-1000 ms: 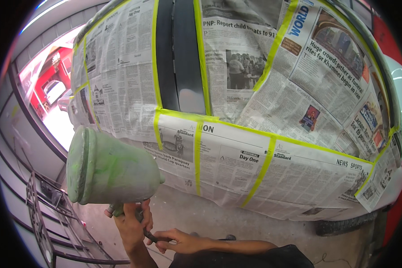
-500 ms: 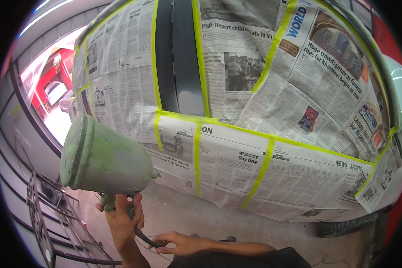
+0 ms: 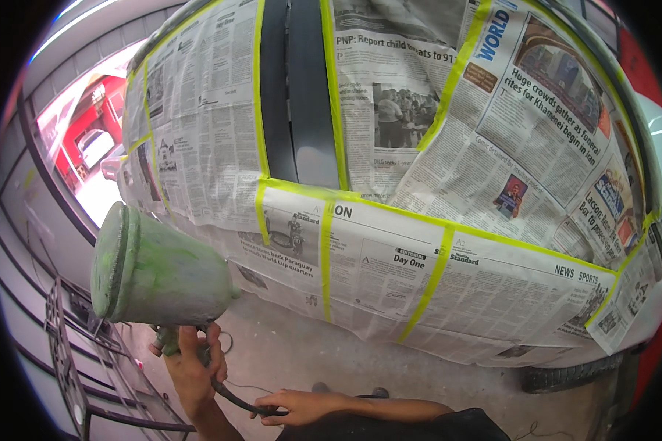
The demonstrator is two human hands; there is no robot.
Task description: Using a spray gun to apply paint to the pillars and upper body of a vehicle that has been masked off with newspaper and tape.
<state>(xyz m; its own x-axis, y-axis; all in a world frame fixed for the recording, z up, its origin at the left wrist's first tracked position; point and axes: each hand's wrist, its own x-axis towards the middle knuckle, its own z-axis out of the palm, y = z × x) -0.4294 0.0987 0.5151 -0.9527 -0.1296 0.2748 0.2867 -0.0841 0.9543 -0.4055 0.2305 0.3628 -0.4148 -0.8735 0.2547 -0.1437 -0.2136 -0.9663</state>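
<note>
- The left hand [image 3: 193, 371] is curled around the grip of a spray gun [image 3: 171, 340], its fingers bent over the front of the handle.
- The spray gun is held up in the air above the floor [image 3: 272, 345], near the lower left edge of a masked vehicle; whether its trigger is pressed I cannot tell.
- On top of the gun sits a large cup [image 3: 173, 268], tilted, grey-green and streaked with brighter green; in view it overlaps the lower left corner of the vehicle's paper covering.
- A black hose [image 3: 232, 397] runs from the bottom of the grip to the right hand [image 3: 290, 404], whose fingers are closed around it, well below the cup.
- The two hands are apart, joined only by the length of hose between them.
- Newspaper sheets [image 3: 390, 272] cover the vehicle's side, their edges held by yellow-green tape [image 3: 426, 283].
- A dark pillar [image 3: 301, 88] stays uncovered between two upright tape lines, with a paler patch near its lower right corner.
- A tyre [image 3: 570, 376] shows under the lower right edge of the covering.
- A dark metal frame [image 3: 77, 389] stands along the floor's left edge.
</note>
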